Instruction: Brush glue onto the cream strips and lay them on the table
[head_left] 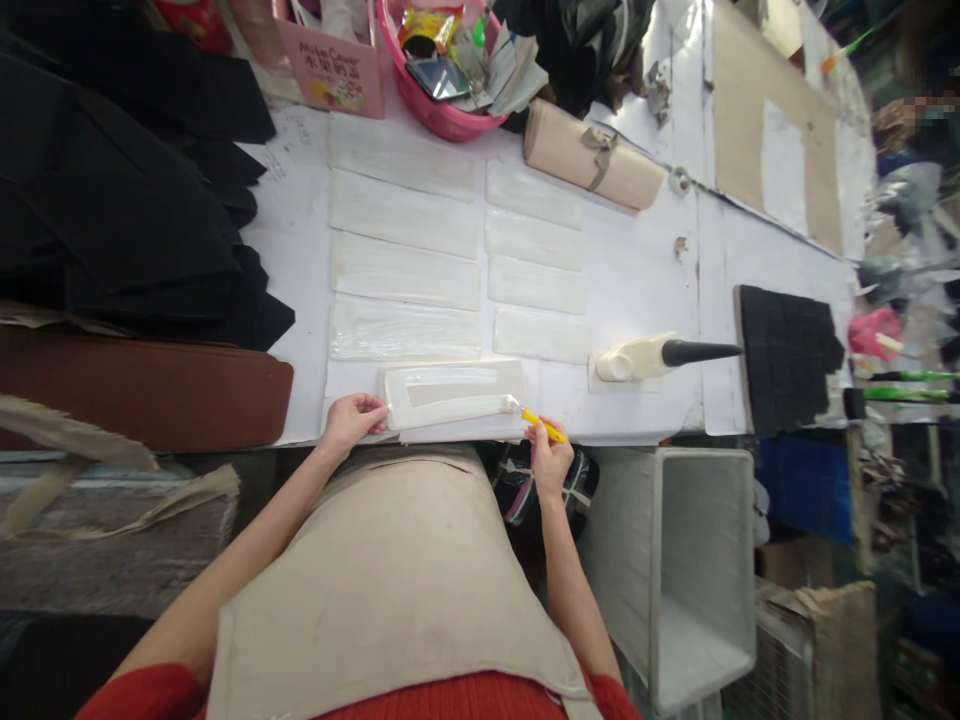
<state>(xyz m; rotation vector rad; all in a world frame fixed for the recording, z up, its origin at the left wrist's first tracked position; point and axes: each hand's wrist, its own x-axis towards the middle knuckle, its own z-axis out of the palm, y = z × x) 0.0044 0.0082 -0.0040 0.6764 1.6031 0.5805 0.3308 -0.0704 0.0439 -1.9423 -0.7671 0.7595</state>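
Yellow brush within right grip

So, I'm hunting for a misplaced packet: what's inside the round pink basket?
In the pink basket, a yellow-and-red packet, a flat shiny item, something green and pale scraps show on top. Whatever lies beneath them is covered.

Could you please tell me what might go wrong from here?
The pale strip lies near the table's front edge and could slip off if tugged. The left hand, at its end, might smear the wet-looking white coating. The bottle could be knocked if the right hand swings outward.
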